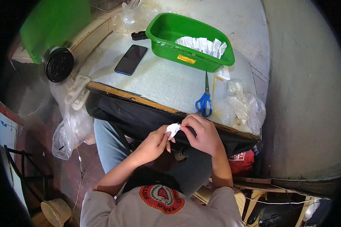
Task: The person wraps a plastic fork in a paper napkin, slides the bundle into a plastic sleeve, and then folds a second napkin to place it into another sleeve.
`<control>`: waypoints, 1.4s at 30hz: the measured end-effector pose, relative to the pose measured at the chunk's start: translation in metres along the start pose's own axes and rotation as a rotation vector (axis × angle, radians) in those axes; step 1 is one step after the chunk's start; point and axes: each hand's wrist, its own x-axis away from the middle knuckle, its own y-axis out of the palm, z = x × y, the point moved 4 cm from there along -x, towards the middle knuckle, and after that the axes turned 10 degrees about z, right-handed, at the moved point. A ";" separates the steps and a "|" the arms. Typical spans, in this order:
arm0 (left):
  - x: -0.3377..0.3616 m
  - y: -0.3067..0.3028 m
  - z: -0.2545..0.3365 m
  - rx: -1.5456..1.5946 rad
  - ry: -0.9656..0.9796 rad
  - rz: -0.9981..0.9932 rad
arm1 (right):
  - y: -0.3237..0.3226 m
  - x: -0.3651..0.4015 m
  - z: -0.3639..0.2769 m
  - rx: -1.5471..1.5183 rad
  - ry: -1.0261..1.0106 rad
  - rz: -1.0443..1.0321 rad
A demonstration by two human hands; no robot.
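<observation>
Largest, a grey surface (170, 83) filling the upper middle of the view, dark-edged along its near rim. At 12 o'clock on it, a green basin (166, 28), with a row of folded white slips (202, 45) stacked against its right-hand wall. At 9 o'clock, off the edge, a clear plastic bag (70, 132) hanging down. At 3 o'clock, on the right corner, a heap of clear bags (244, 106) with small pale things inside, too blurred to name.

Next in size, the two hands, both just below the near rim and over the lap. Left hand (153, 143) reaching up from 7 o'clock, thumb and forefinger closed narrow. Right hand (202, 134) coming in from 5 o'clock, fingers curled, tips pinched likewise.

Toward 11 o'clock, a dark phone (130, 59) lying flat, well apart from the hands. Toward 12 o'clock from the right hand, blue-handled scissors (204, 100), blades shut and pointing away to 12, handles just beyond the knuckles, seemingly not touching.

Smallest, a white piece (173, 129), held in the fingertips of both hands against the dark edge: at 1 o'clock from the left hand, at 10 o'clock from the right. Folded or crumpled, long axis roughly 12 to 6, though hard to tell. Gripped from both sides, neither hand nearer.
</observation>
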 end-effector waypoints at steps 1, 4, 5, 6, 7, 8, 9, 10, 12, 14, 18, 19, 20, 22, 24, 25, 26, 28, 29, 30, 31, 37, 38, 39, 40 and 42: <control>0.000 0.000 0.001 -0.002 0.000 -0.003 | 0.000 0.000 -0.001 0.009 -0.001 -0.016; 0.000 0.000 0.001 -0.012 0.006 -0.009 | -0.001 0.001 0.001 0.022 -0.013 -0.047; -0.001 0.000 0.000 -0.017 0.013 -0.008 | -0.001 0.001 0.002 0.023 -0.014 -0.045; -0.001 0.000 0.000 -0.017 0.015 -0.008 | 0.000 0.002 0.003 0.009 -0.007 -0.041; -0.001 0.000 0.000 -0.010 0.014 -0.004 | 0.000 0.003 0.004 -0.007 0.000 -0.038; -0.001 0.000 -0.001 -0.003 0.012 0.000 | 0.001 0.004 0.005 -0.007 0.000 -0.039; -0.001 0.000 -0.001 -0.002 0.012 0.001 | 0.001 0.005 0.008 -0.046 0.060 -0.038; -0.001 0.000 -0.001 0.012 0.011 0.007 | 0.001 0.007 0.010 -0.085 0.119 -0.035; 0.000 0.000 -0.002 0.026 0.012 0.014 | 0.003 0.008 0.011 -0.162 0.161 0.021; 0.000 0.001 -0.004 0.006 0.005 0.007 | 0.007 0.007 0.011 -0.318 0.183 0.045; 0.000 0.005 0.000 0.017 0.032 -0.006 | 0.031 0.014 0.024 -0.446 0.072 0.002; 0.000 0.004 0.000 0.017 0.037 -0.007 | 0.036 0.015 0.027 -0.425 0.038 0.007; 0.000 0.004 0.000 0.018 0.041 -0.006 | 0.038 0.018 0.030 -0.422 0.037 0.013; 0.001 0.004 0.002 0.019 0.052 -0.005 | 0.039 0.022 0.034 -0.496 0.120 0.104; 0.000 0.006 0.004 0.019 0.063 -0.002 | 0.041 0.026 0.039 -0.488 0.103 0.137; 0.000 0.007 0.003 0.016 0.063 0.003 | 0.041 0.028 0.040 -0.482 0.087 0.167; -0.001 0.009 0.003 0.013 0.063 0.008 | 0.042 0.031 0.040 -0.480 0.096 0.207; -0.003 0.011 0.001 -0.002 0.057 0.002 | 0.047 0.036 0.042 -0.488 0.115 0.277; -0.004 0.013 0.000 -0.016 0.044 -0.003 | 0.049 0.039 0.045 -0.499 0.137 0.344; -0.004 0.015 0.001 -0.018 0.048 -0.005 | 0.051 0.039 0.045 -0.557 0.136 0.359; -0.005 0.015 0.002 -0.041 0.058 -0.005 | 0.053 0.039 0.042 -0.556 0.134 0.364; -0.008 0.021 -0.011 -0.090 0.125 -0.011 | 0.066 0.050 0.053 -0.708 0.199 0.189; -0.009 0.022 -0.011 -0.098 0.127 -0.006 | 0.066 0.053 0.055 -0.710 0.198 0.189; -0.009 0.022 -0.009 -0.100 0.126 -0.004 | 0.065 0.056 0.057 -0.753 0.298 0.171; -0.009 0.023 -0.008 -0.091 0.101 0.002 | 0.067 0.059 0.059 -0.794 0.398 0.153; -0.010 0.024 -0.009 -0.084 0.075 0.006 | 0.072 0.064 0.062 -0.804 0.414 0.178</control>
